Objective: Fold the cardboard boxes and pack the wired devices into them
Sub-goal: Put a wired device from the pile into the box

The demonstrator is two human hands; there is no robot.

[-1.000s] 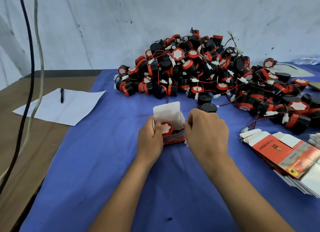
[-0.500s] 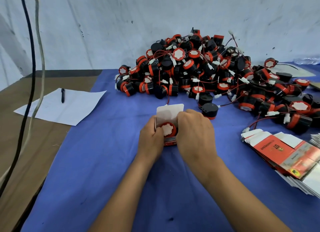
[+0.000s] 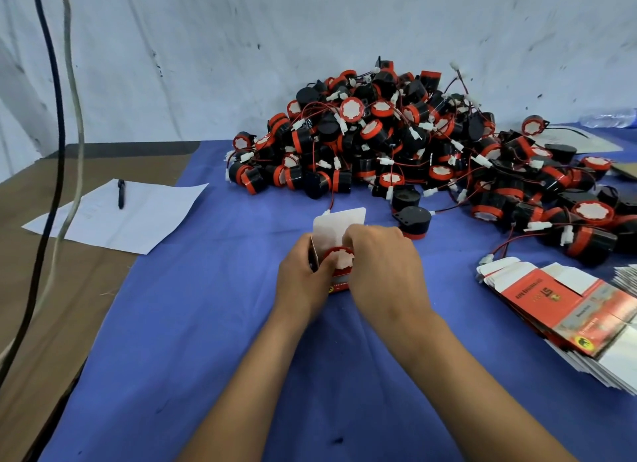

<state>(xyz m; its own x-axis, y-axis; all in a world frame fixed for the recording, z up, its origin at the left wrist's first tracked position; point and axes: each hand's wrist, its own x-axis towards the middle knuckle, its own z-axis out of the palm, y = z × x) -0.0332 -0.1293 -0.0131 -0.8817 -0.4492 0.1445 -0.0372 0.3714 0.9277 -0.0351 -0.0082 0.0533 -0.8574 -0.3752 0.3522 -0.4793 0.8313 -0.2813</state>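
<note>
Gripping the small red-and-white cardboard box (image 3: 339, 279) in my left hand (image 3: 303, 275), my right hand (image 3: 382, 265) now covers the round red-and-black wired device (image 3: 339, 256), pressing it deeper inside.

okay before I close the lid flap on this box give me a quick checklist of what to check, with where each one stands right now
1. Box held steady: ok. The left hand grips the small box on its left side.
2. Device seated in the box: ok. The red-capped device sits in the opening, with the right hand on it.
3. Wire tucked fully inside: cannot tell. The hands hide it.
4. Lid flap free to fold: ok. The white flap stands upright behind the device.
5. Side flaps folded in: cannot tell, they are covered.
6. Next supplies nearby: ok. The flat boxes lie to the right and the device pile behind.
</note>
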